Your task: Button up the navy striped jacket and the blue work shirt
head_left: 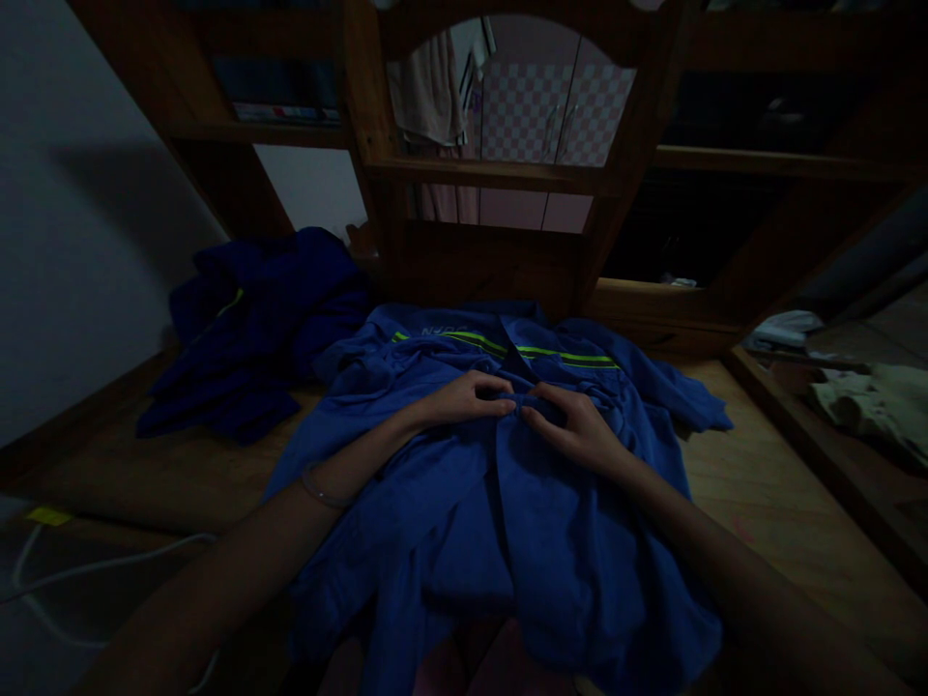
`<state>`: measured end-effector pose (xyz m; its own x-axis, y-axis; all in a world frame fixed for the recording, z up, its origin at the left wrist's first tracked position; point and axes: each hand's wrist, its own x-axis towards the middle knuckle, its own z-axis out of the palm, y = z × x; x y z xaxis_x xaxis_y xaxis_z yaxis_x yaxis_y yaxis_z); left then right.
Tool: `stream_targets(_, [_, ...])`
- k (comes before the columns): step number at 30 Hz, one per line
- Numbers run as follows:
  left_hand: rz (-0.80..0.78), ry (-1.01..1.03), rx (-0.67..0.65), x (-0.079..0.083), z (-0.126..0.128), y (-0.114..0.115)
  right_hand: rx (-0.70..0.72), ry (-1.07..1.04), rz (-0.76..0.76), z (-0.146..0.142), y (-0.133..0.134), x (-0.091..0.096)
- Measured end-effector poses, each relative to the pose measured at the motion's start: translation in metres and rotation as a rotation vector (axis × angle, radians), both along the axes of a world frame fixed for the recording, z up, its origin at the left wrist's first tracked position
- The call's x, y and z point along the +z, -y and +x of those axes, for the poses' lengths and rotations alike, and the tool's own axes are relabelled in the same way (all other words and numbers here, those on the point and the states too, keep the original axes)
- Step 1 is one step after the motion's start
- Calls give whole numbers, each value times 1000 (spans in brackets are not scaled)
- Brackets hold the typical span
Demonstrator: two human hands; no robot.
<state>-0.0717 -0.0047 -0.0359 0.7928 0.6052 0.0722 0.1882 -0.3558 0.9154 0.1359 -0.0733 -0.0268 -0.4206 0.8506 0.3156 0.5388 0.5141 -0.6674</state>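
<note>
A blue work jacket (464, 503) with lime-green stripes across its chest lies spread on the wooden surface, its lower part hanging over the front edge. At the middle of its front opening, my left hand (471, 396) pinches the cloth between thumb and fingers. Close beside it, my right hand (569, 420) pinches the same fold from the other side, fingertips almost touching the left ones. Whether a button or other fastener sits between the fingertips is too dark and small to tell. A thin bracelet (323, 491) circles my left wrist.
Darker blue garments (268, 319) lie heaped at the back left. Behind stands a wooden shelf unit (493, 174) with a mirror (536, 116). A white cable (108, 561) hangs at the lower left. Pale cloth (870, 406) lies at the right, past a raised wooden edge.
</note>
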Motion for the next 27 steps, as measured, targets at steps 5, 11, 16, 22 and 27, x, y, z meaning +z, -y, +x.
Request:
stream_targets(5, [-24, 18, -10, 0, 0, -1, 10, 6, 20, 0, 0, -2])
stream_targets(11, [-221, 96, 86, 0, 0, 1, 27, 36, 47, -1, 0, -3])
stream_targets(16, [-238, 89, -10, 2, -2, 1, -1, 68, 69, -1, 3, -1])
stream_targets(22, [-169, 45, -46, 4, -3, -1, 5, 92, 71, -1, 6, 1])
stream_targets(27, [-146, 13, -29, 3, -2, -1, -1, 97, 74, 0, 6, 2])
